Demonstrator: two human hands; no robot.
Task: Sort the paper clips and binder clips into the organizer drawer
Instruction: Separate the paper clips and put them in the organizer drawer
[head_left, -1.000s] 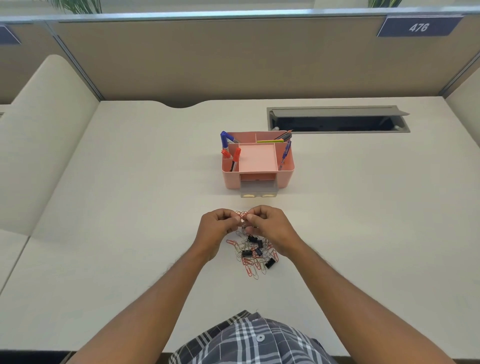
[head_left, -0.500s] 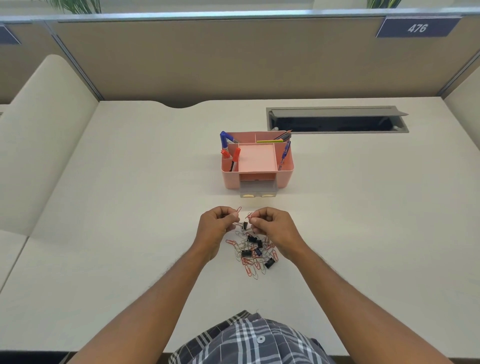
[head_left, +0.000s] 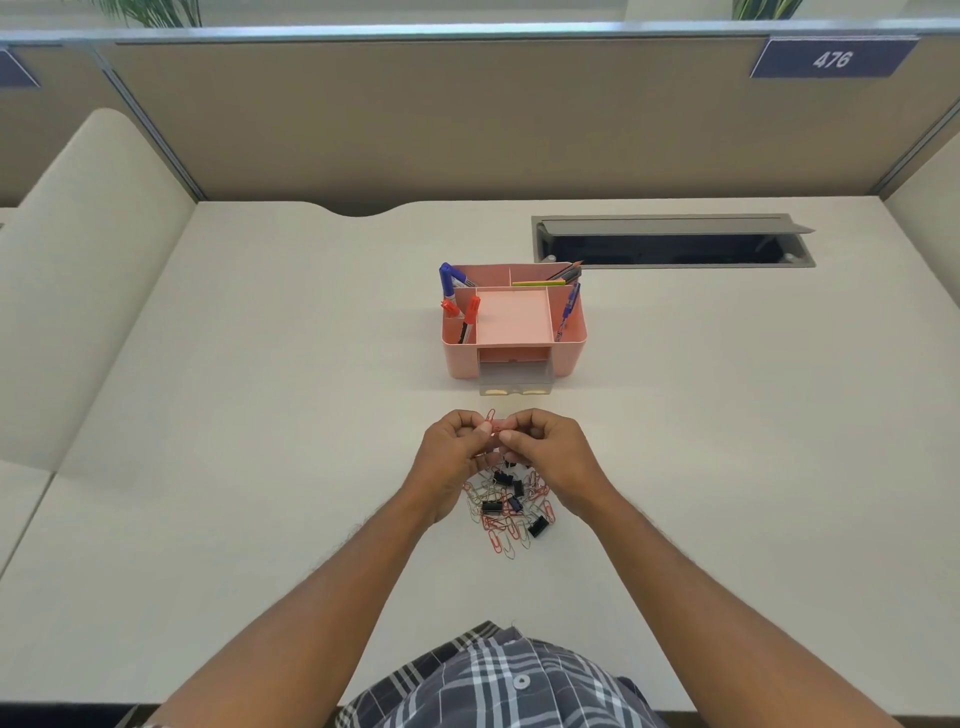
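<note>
Holding pens, pink organizer (head_left: 569, 358)

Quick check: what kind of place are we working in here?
Likely an office cubicle: a white desk with fabric partition walls, a numbered plate reading 476, and a cable hatch set in the desktop.

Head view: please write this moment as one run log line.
left hand: pinches red paper clip | right hand: pinches same clip | pile: on desk | drawer: open
</note>
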